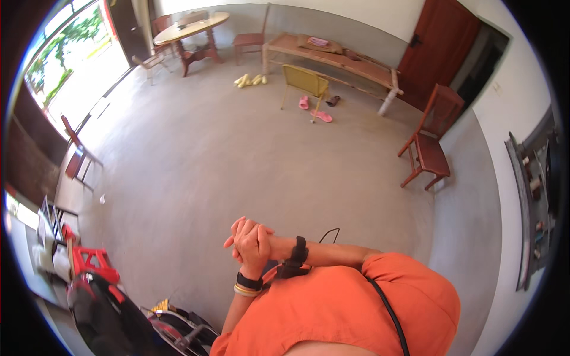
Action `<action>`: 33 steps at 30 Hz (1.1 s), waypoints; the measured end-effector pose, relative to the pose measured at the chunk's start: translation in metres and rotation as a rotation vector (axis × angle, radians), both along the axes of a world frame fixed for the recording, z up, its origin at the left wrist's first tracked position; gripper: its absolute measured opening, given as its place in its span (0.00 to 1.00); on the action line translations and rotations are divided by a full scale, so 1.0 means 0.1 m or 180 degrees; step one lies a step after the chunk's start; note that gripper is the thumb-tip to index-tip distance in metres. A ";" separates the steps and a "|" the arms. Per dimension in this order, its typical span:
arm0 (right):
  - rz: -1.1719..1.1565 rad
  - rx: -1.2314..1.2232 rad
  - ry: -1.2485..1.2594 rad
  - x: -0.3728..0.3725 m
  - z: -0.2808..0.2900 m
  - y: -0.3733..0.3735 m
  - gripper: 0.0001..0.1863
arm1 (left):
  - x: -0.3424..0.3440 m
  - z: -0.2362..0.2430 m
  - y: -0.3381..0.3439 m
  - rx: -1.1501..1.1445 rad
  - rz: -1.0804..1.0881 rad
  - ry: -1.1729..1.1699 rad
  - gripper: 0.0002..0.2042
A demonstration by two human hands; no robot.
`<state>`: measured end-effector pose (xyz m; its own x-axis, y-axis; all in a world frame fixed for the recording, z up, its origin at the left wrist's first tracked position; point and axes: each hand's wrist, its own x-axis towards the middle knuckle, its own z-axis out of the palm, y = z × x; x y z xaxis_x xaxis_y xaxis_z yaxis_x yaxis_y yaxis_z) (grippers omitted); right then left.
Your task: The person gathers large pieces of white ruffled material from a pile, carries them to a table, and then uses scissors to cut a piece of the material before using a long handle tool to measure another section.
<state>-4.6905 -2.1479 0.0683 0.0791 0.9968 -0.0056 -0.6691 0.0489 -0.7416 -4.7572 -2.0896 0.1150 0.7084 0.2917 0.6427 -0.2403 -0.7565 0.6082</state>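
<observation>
My left hand [252, 248] and my right hand [274, 244] are clasped together in front of my orange top [356, 302]. The fingers of the two hands overlap, and my left hand lies in front, hiding much of the right. Around my left wrist are a black band [249, 281] and lighter bracelets. A black strap with a dark device [295, 261] sits on my right wrist. No object shows between the palms, though their insides are hidden. A thin black wire loop [331, 235] sticks up just beyond my right forearm.
Grey floor [249, 160] stretches ahead. Wooden chairs [430, 151] stand at the right and far left. A long bench [338, 58], a yellow chair [305, 80], pink slippers [321, 116], corn cobs [250, 80] and an oval table [196, 25] are farther off. A motorbike [107, 314] and red stool [95, 264] stand near left.
</observation>
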 end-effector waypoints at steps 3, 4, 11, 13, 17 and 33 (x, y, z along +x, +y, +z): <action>-0.0548 0.0069 -0.0680 0.46 0.02 0.07 0.16 | 0.50 0.03 0.15 -0.0004 -0.0421 0.0028 0.11; -0.0718 0.0055 -0.0301 0.61 0.09 0.06 0.16 | 0.73 0.04 0.18 -0.0029 -0.0614 0.0094 0.11; -0.1890 -0.0124 -0.0013 1.48 0.16 -0.18 0.16 | 1.93 0.17 -0.03 0.0026 -0.1210 -0.0186 0.12; -0.1948 -0.0251 0.0378 1.79 0.12 -0.27 0.13 | 2.24 0.06 -0.10 -0.0571 -0.1703 0.0344 0.10; -0.2258 -0.0153 -0.0205 2.48 0.12 -0.51 0.11 | 2.94 -0.10 -0.26 0.0240 -0.1649 0.0370 0.13; -0.2769 0.0399 0.1448 5.25 -0.01 -2.23 0.13 | 5.98 -0.11 -2.02 -0.0117 -0.2784 0.0377 0.09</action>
<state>-4.1654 -2.3706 0.0676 0.8007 0.5878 -0.1154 -0.5826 0.7192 -0.3786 -4.1596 -2.2913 0.1038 0.7489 -0.3669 0.5518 -0.6578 -0.3106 0.6862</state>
